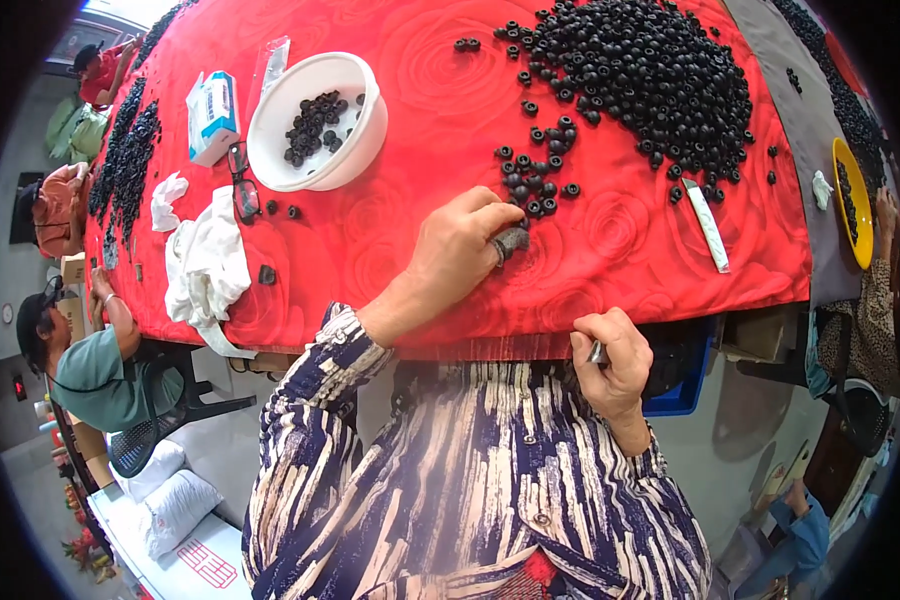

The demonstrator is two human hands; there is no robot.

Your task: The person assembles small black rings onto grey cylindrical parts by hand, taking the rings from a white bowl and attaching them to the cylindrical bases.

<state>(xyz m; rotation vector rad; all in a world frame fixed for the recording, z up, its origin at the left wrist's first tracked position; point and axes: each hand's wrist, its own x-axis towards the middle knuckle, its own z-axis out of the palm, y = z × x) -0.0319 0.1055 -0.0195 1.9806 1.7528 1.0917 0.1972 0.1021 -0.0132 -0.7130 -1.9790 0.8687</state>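
My left hand (454, 247) is over the red tablecloth, its fingers bent together at the near edge of a small group of black rubber rings (532, 186). A piece of dark grey fabric (513, 241) is wrapped about one of its fingers. What the fingertips pinch, if anything, is hidden. At the table's front edge, my right hand (615, 362) is closed around a small metal tool (597, 352); only a short shiny part shows. Beyond the small group lies a large heap of the same black rings (650, 85).
A white bowl (371, 140) holds some black rings. Near it are a blue-and-white box (213, 118), eyeglasses (245, 186) and a crumpled white cloth (205, 265). A white strip-shaped packet (707, 228) lies right. Other people sit along the table, and a yellow tray (838, 165) stands far right.
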